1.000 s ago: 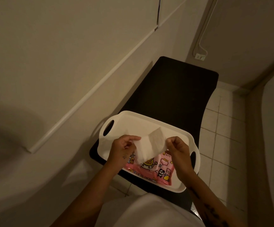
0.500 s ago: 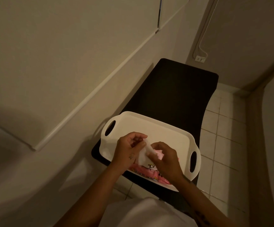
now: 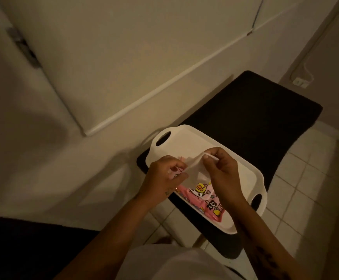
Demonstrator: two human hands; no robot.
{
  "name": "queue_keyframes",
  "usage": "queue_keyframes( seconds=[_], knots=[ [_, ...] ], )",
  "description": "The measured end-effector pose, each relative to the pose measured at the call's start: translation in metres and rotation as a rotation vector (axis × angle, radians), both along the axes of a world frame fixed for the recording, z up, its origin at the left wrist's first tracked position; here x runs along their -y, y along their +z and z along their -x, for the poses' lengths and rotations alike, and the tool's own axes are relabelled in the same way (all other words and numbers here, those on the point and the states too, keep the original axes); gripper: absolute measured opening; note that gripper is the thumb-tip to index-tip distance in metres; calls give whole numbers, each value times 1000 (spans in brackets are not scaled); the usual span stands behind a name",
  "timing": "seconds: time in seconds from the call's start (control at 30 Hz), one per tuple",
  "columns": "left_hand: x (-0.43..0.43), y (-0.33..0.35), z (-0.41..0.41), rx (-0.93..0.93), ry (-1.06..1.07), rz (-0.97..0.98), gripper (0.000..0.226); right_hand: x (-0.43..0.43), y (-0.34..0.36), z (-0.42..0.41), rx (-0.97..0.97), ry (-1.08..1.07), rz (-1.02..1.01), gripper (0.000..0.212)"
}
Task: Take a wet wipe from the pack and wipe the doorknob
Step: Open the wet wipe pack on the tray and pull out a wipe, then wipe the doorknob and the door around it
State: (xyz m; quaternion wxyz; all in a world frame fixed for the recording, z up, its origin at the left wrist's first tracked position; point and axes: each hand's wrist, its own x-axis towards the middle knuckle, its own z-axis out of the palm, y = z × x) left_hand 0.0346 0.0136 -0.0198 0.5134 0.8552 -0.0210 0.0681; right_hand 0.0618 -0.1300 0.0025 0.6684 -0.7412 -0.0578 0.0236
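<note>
White and thin, the wet wipe point(image 3: 194, 168) hangs stretched between your two hands just above the pack point(image 3: 205, 197). Your right hand point(image 3: 223, 174) pinches the wipe's upper far edge, its thumb and first fingers point(image 3: 209, 157) closed tight on the sheet and the other fingers curled loosely behind. Your left hand point(image 3: 162, 178) is curled at the wipe's near left edge, thumb pressed against the fingers with the sheet caught between them. A small pink scrap shows inside that grip, and you cannot tell from this view whether it belongs to the pack. The wipe sags in the middle and its lower part drapes down over the top of the pack, hiding where the opening would be. The pack is pink with cartoon figures, a yellow duck and a panda among them, and it lies flat in the near part of a white plastic tray point(image 3: 184, 138) with cut-out handles at both ends. The tray sits on the near end of a black surface point(image 3: 255, 110), which stands against a pale wall point(image 3: 124, 57) on a light tiled floor point(image 3: 310, 188). A wall socket point(image 3: 300, 82) sits low down beyond the surface's far end.
</note>
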Motion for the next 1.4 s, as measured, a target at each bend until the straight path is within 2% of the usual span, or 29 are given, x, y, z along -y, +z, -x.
queue_keyframes(
  seconds=[0.1,0.2,0.3,0.37,0.4,0.5,0.57,0.67,0.8,0.97,1.07,1.17,1.33,1.4],
  knots=[
    [1,14,27,-37,183,121,8,5,14,3,-15,117,-5,24],
    [2,28,57,-8,306,206,19,8,23,7,23,221,14,20],
    [4,44,86,51,422,224,8,11,27,17,46,313,20,15],
    [6,53,110,82,512,200,28,11,31,27,47,385,-17,10],
    [8,58,123,89,550,192,31,9,34,32,49,423,-47,7],
    [10,78,161,140,663,131,22,-2,45,48,74,540,-114,5],
    [8,90,186,170,753,87,17,-12,51,58,90,615,-139,14],
    [7,113,223,227,868,63,22,-28,65,75,174,721,-125,31],
    [-2,154,265,295,975,-27,28,-57,103,102,361,818,-116,30],
    [-27,215,307,433,1095,-257,31,-97,171,134,595,885,-159,29],
    [-53,255,324,506,1129,-460,35,-124,215,147,713,912,-207,35],
    [-80,295,337,539,1090,-707,10,-150,257,159,822,924,-229,30],
    [-130,353,352,596,1055,-957,16,-195,324,180,944,821,-277,27],
    [-146,372,354,553,1041,-1019,17,-216,348,185,983,765,-268,22]
  ],
)
